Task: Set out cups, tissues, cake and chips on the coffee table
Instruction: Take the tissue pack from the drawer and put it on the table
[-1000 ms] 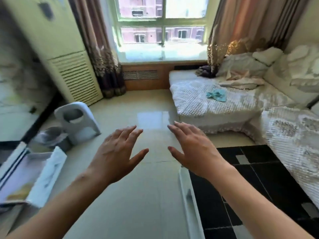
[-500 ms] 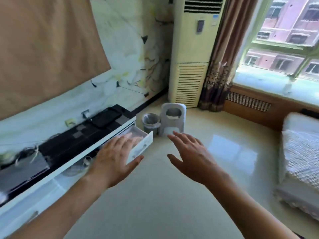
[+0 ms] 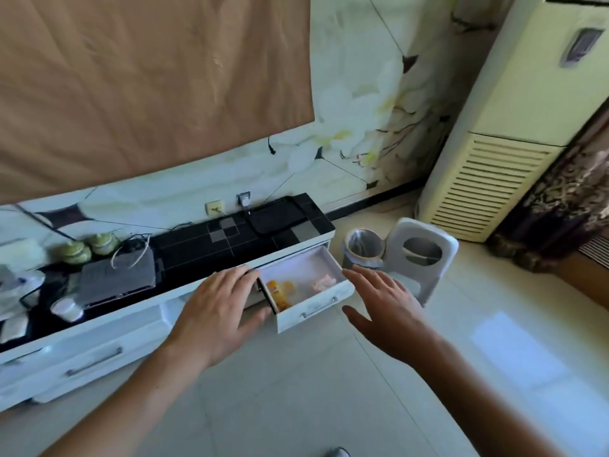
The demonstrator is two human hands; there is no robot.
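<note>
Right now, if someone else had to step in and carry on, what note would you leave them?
Left hand: open, holding nothing, raised near the open drawer of the TV cabinet.
Right hand: open, holding nothing, raised just right of the drawer.
Things: orange snack packets and a pink packet lie in the drawer; I cannot tell which is cake or chips. No cups, tissues or coffee table in view.
Done: the drawer stands open; nothing picked up.
Left: take the snacks out, find cups and tissues, set all on the coffee table.
</note>
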